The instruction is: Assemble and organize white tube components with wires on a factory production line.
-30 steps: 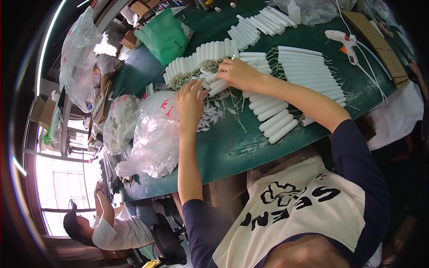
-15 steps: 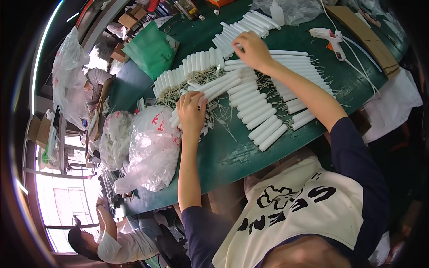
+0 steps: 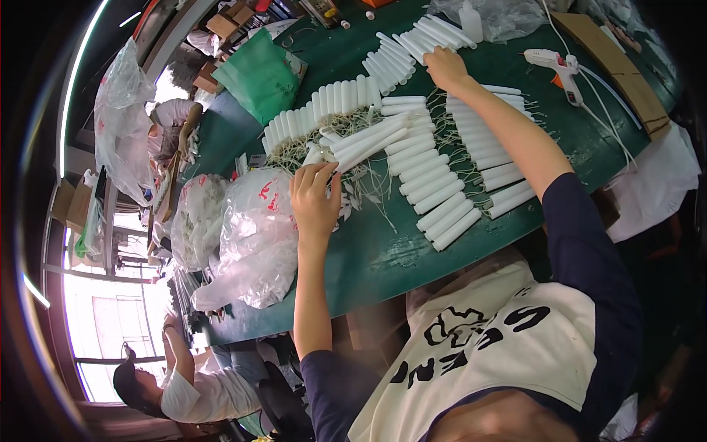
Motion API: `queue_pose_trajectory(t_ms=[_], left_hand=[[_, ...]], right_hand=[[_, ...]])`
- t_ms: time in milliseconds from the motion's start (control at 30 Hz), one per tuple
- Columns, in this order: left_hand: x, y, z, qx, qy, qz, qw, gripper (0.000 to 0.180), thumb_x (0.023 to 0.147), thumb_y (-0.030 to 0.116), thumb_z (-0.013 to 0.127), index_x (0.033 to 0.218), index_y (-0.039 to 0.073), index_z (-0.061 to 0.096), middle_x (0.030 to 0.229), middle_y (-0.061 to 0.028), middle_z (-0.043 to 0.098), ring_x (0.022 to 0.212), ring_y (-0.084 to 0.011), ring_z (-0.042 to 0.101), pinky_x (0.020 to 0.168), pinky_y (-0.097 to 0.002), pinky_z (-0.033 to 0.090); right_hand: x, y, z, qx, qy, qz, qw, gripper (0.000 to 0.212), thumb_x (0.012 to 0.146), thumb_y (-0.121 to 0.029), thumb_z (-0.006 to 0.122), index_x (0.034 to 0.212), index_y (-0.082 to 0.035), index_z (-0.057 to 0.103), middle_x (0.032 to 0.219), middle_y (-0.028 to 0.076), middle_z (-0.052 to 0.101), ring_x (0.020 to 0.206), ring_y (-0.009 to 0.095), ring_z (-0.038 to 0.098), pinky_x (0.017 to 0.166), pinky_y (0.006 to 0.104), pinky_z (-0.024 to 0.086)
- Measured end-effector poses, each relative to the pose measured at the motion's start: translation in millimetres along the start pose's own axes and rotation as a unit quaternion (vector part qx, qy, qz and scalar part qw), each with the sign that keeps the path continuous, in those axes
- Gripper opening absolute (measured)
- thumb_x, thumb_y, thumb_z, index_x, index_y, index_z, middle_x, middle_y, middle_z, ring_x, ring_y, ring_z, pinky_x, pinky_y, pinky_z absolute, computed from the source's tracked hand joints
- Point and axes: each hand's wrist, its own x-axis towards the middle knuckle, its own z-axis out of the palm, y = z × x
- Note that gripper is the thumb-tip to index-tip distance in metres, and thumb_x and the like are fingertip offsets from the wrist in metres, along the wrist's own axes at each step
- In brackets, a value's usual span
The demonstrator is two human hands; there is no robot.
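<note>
Many white tubes, several with thin pale wires at their ends, lie in rows on the green table. My left hand is at the near end of a loose bundle of white tubes, thumb and fingers apart, fingertips close to the tubes. My right hand reaches to the far side, fingers curled down at the ends of a pile of plain white tubes; what they hold, if anything, is hidden. Between the hands lie an upright row of wired tubes and a stacked row. Another wired row lies under my right forearm.
Clear plastic bags stand left of my left forearm. A green bag lies at the far left. A white glue gun with its cord, a white bottle and a cardboard strip are at the right. Another person sits at the lower left.
My right hand has moved away and rightward, to the pile of plain tubes. My left hand has drawn back slightly from the bundle, and its fingers have shifted.
</note>
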Motion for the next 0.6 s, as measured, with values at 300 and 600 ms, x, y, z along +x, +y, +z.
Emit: queue_pose_trajectory(t_ms=[300,600], left_hand=[[-5,3,2,-0.034,-0.009,-0.005,0.999,0.015,0.075,0.006,0.067,0.090,0.007,0.067,0.088,-0.0048,0.064,0.087,-0.0244,0.058,0.079,-0.0363,0.043],[47,-63,37,-0.057,0.029,-0.186,0.981,0.020,0.082,0.018,0.061,0.094,0.003,0.067,0.090,-0.0134,0.066,0.087,-0.0313,0.060,0.078,-0.0406,0.046]], right_hand=[[-6,10,-10,0.175,0.030,0.106,0.978,0.010,0.073,-0.011,0.072,0.075,-0.005,0.064,0.080,0.014,0.066,0.070,0.026,0.063,0.063,0.0361,0.051],[-13,32,-87,0.739,-0.232,0.258,0.578,0.031,0.087,-0.019,0.066,0.108,0.003,0.059,0.094,0.007,0.061,0.072,0.006,0.053,0.060,0.0198,0.045]])
